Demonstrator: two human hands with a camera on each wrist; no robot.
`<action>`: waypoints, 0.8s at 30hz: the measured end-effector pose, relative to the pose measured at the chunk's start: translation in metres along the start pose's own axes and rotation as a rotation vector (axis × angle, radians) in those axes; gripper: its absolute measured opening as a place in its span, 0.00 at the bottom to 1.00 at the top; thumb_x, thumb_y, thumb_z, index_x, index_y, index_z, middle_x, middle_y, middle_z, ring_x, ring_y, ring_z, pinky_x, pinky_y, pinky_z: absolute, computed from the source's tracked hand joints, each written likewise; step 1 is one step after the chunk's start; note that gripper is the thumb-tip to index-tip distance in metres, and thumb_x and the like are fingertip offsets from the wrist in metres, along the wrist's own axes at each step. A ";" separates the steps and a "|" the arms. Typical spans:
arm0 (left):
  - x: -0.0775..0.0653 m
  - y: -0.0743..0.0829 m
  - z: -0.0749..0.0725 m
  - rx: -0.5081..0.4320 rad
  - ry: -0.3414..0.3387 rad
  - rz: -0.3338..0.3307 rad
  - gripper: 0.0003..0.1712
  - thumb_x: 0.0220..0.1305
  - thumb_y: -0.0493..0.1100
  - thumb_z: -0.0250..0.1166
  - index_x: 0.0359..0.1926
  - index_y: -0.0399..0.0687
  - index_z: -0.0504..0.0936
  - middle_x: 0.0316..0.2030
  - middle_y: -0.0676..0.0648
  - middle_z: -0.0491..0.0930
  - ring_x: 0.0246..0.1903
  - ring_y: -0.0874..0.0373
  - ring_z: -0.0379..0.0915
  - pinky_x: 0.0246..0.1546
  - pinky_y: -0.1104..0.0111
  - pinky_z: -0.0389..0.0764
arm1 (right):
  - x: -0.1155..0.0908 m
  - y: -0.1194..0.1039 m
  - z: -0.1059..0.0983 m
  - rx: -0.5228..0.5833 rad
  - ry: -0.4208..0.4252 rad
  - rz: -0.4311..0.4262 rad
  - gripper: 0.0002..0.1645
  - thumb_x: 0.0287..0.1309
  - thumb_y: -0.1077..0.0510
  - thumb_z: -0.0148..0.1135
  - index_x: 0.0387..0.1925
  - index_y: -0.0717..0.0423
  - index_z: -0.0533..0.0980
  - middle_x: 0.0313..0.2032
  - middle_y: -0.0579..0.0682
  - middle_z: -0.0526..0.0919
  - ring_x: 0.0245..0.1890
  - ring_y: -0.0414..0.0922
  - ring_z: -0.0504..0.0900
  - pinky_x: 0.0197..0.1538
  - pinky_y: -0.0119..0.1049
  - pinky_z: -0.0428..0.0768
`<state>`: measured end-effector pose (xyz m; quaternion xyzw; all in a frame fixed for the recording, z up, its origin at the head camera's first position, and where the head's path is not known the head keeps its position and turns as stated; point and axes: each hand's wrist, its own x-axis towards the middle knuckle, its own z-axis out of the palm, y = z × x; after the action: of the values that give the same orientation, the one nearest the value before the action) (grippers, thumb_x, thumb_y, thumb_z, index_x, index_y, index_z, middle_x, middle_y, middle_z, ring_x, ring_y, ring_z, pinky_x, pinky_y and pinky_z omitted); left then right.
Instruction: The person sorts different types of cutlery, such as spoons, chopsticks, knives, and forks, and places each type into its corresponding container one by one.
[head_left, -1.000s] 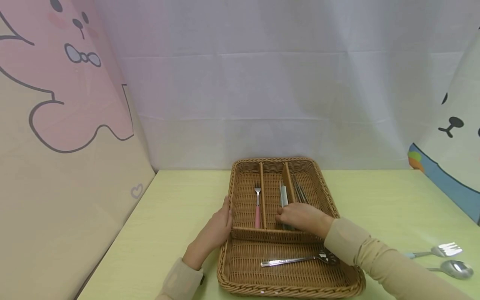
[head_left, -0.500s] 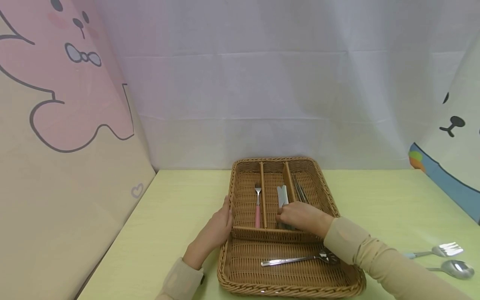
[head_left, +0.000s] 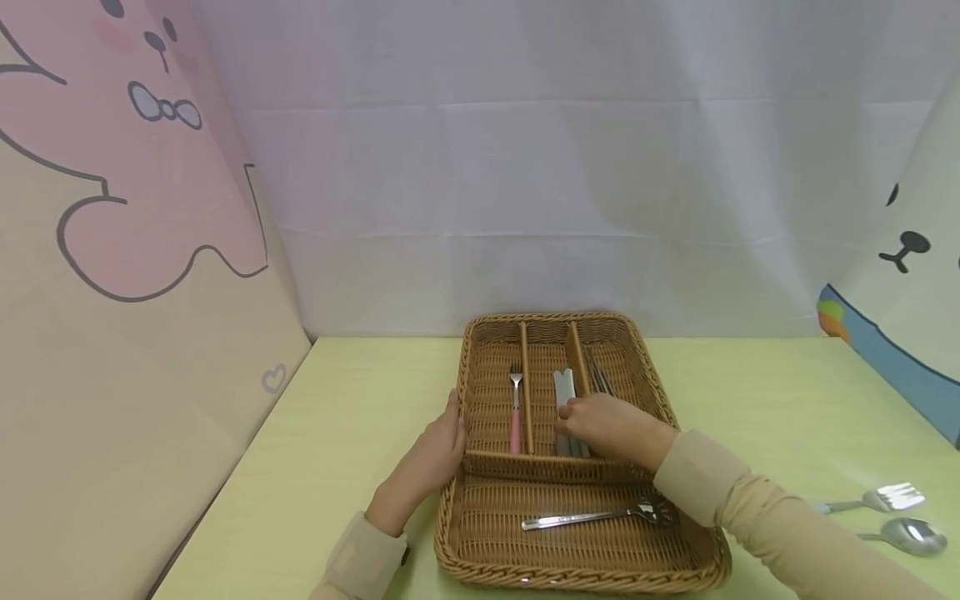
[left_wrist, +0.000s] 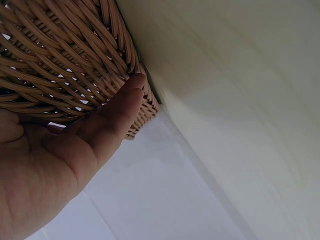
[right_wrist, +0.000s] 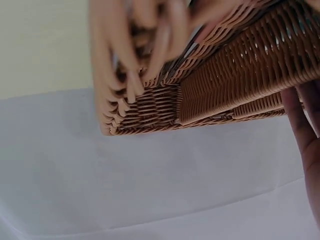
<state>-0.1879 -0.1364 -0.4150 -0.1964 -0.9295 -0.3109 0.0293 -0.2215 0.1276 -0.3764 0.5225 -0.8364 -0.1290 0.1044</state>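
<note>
A brown wicker cutlery basket (head_left: 585, 579) with several compartments sits on the pale table. My left hand (head_left: 431, 454) rests against its left outer side; in the left wrist view straight fingers (left_wrist: 112, 117) lie along the weave. My right hand (head_left: 611, 427) is over the middle compartment, fingertips right at two silver table knives (head_left: 564, 385), which lie side by side. Their lower ends show below the hand. In the right wrist view the right fingers (right_wrist: 299, 117) reach extended beside a divider (right_wrist: 225, 90). A pink-handled fork (head_left: 515, 417) lies in the left compartment.
Thin metal utensils (head_left: 600, 379) lie in the right compartment. A long silver utensil with a slotted head (head_left: 585, 520) lies in the front compartment. On the table at right are a fork (head_left: 892, 498) and a spoon (head_left: 911, 537). A white cloth (head_left: 480, 192) hangs behind.
The knives have shifted from close together to fanned side by side at their upper ends. My right hand has lifted slightly and moved a little right. My left hand stays put.
</note>
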 end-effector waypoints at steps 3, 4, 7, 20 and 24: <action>0.001 0.000 0.000 -0.005 -0.004 -0.005 0.30 0.72 0.40 0.33 0.67 0.27 0.37 0.63 0.24 0.55 0.59 0.37 0.58 0.57 0.48 0.68 | -0.003 0.001 -0.004 -0.018 0.037 -0.001 0.13 0.37 0.70 0.69 0.26 0.52 0.79 0.25 0.45 0.80 0.25 0.39 0.76 0.28 0.29 0.80; 0.001 0.000 0.000 -0.002 -0.004 -0.002 0.30 0.72 0.40 0.33 0.67 0.26 0.37 0.63 0.24 0.55 0.58 0.37 0.59 0.56 0.48 0.68 | -0.004 0.002 -0.006 -0.021 0.049 -0.001 0.14 0.36 0.71 0.68 0.26 0.52 0.79 0.25 0.45 0.80 0.26 0.39 0.76 0.29 0.29 0.80; 0.001 -0.001 0.001 0.000 -0.002 0.001 0.30 0.72 0.39 0.33 0.67 0.26 0.37 0.62 0.23 0.56 0.53 0.39 0.67 0.53 0.49 0.72 | -0.007 0.004 -0.009 -0.040 0.064 -0.002 0.15 0.34 0.72 0.68 0.26 0.51 0.79 0.25 0.44 0.79 0.26 0.39 0.75 0.28 0.29 0.78; 0.000 0.001 -0.002 -0.013 -0.002 -0.001 0.29 0.72 0.39 0.33 0.66 0.25 0.37 0.62 0.23 0.57 0.57 0.38 0.62 0.54 0.48 0.71 | -0.030 0.011 -0.022 -0.004 0.197 0.045 0.11 0.37 0.69 0.68 0.21 0.53 0.76 0.23 0.44 0.79 0.24 0.41 0.74 0.28 0.33 0.79; 0.000 0.001 -0.001 -0.012 -0.004 -0.001 0.30 0.72 0.40 0.33 0.66 0.25 0.37 0.61 0.23 0.58 0.55 0.39 0.64 0.53 0.49 0.72 | -0.039 0.013 -0.023 0.003 0.217 0.069 0.12 0.36 0.71 0.66 0.24 0.55 0.77 0.24 0.45 0.80 0.26 0.41 0.75 0.29 0.34 0.80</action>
<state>-0.1879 -0.1366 -0.4136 -0.1965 -0.9277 -0.3163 0.0262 -0.2087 0.1657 -0.3524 0.5045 -0.8378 -0.0668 0.1978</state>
